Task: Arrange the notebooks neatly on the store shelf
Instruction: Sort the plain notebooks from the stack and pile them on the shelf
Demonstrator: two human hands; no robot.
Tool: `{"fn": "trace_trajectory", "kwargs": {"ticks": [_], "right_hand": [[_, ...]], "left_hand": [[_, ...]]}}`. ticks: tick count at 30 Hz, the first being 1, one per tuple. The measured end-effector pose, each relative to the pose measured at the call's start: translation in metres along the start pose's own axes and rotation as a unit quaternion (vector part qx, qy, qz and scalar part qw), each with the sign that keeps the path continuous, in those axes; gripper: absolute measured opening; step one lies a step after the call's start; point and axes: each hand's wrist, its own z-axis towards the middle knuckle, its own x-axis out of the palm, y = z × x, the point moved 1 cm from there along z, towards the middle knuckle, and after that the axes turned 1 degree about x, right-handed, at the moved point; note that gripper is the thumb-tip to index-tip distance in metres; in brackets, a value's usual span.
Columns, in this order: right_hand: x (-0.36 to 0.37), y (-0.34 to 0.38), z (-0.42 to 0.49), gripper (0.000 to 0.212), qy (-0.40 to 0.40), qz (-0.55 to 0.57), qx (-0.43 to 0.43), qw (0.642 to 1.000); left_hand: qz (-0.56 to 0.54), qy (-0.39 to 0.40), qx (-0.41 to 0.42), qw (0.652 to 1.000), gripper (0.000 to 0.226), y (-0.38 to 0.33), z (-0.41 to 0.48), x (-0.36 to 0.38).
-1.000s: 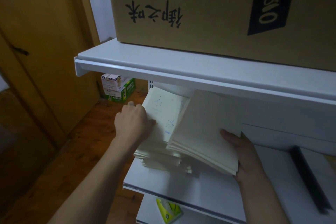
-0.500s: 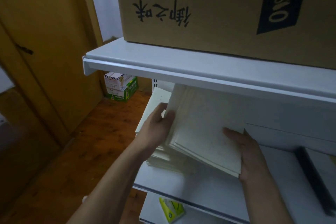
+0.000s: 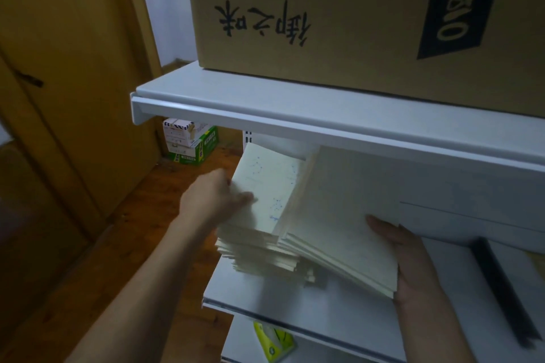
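Flat stack (image 3: pixel 265 186): pale notebooks piled on the left end of the middle shelf (image 3: pixel 295 300), top cover with faint blue dots facing up. The long axis runs from the shelf front towards the back, and the near edges are uneven.
Tilted batch (image 3: pixel 342 209): a 2nd group of notebooks just right of the flat stack. Its left side overlaps that stack's top and its far end reaches under the upper shelf (image 3: pixel 265 106). The long axis runs front to back, with the fanned page edges facing the viewer.
Left hand (image 3: pixel 212 200): at the flat stack's left edge, thumb on the top cover. The other fingers go out of sight round the edge, gripping the upper notebooks.
Right hand (image 3: pixel 410 262): holds the tilted batch at its near right corner, palm beneath and thumb along the right edge.
Cardboard box (image 3: pixel 354 9): on the upper shelf, its print upside down.
Dark divider (image 3: pixel 498 283): on the middle shelf, far right.
Yellow-green pack (image 3: pixel 274 342): on the shelf below.
Small cartons (image 3: pixel 188 141): on the wooden floor (image 3: pixel 132 230).
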Motion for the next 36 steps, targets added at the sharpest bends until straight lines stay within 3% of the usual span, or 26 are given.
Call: {"fn": "trace_trajectory", "kwargs": {"ticks": [1,4,6,8,11,13,16,18,21,23,24,25,27,30,33,36], "right_hand": [[0.0,0.001,0.0,0.021,-0.002,0.007,-0.001,1.0],[0.002,0.005,-0.002,0.02,-0.007,0.013,-0.003,1.0],[0.002,0.007,-0.003,0.02,-0.007,0.009,-0.014,1.0],[0.003,0.008,-0.005,0.02,-0.009,0.009,-0.024,1.0],[0.004,0.007,-0.006,0.021,-0.017,0.024,-0.029,0.999],[0.004,0.005,-0.005,0.024,-0.019,0.051,-0.018,0.998],[0.004,0.008,-0.004,0.036,-0.015,0.053,-0.011,0.998],[0.004,0.01,-0.006,0.042,-0.014,0.037,-0.022,0.999],[0.004,0.009,-0.01,0.049,-0.004,0.044,-0.023,0.999],[0.003,0.006,-0.011,0.049,-0.001,0.066,-0.015,0.998],[0.002,0.005,-0.012,0.048,-0.003,0.076,-0.013,0.997],[-0.001,0.004,-0.011,0.048,-0.009,0.082,-0.016,0.997],[-0.005,0.005,-0.012,0.046,-0.02,0.083,-0.028,0.996],[-0.007,0.006,-0.012,0.044,-0.03,0.093,-0.04,0.994],[-0.005,0.006,-0.012,0.043,-0.027,0.095,-0.039,0.994],[-0.003,0.004,-0.012,0.043,-0.028,0.085,-0.022,0.996]], "left_hand": [[-0.014,0.002,0.004,1.0,0.05,-0.002,-0.001,0.001],[0.011,-0.09,0.051,0.995,0.031,-0.011,-0.006,0.004],[-0.048,-0.105,0.089,0.989,0.025,-0.018,-0.01,0.003],[-0.196,-0.042,0.104,0.974,0.023,-0.027,-0.018,-0.002],[-0.454,0.065,0.071,0.886,0.019,-0.046,-0.041,-0.009],[-0.487,0.09,0.064,0.866,0.017,-0.055,-0.054,-0.003],[-0.476,0.117,0.069,0.869,0.014,-0.063,-0.069,0.012],[-0.426,0.103,0.085,0.895,0.02,-0.066,-0.068,0.01],[-0.199,-0.006,0.141,0.97,0.036,-0.052,-0.045,0.003],[-0.004,-0.068,0.1,0.993,0.059,-0.029,-0.022,0.002],[0.047,-0.052,0.063,0.996,0.071,-0.018,-0.014,0.002],[0.048,-0.009,0.03,0.998,0.076,-0.01,-0.008,0.004],[-0.021,0.054,-0.006,0.998,0.066,-0.003,-0.003,0.007],[-0.062,0.004,-0.003,0.998,0.039,0.003,0.006,0.008],[-0.058,-0.01,-0.012,0.998,0.027,0.004,0.008,0.005],[-0.052,-0.073,0.025,0.996,0.017,-0.001,0.002,0.002]]}}
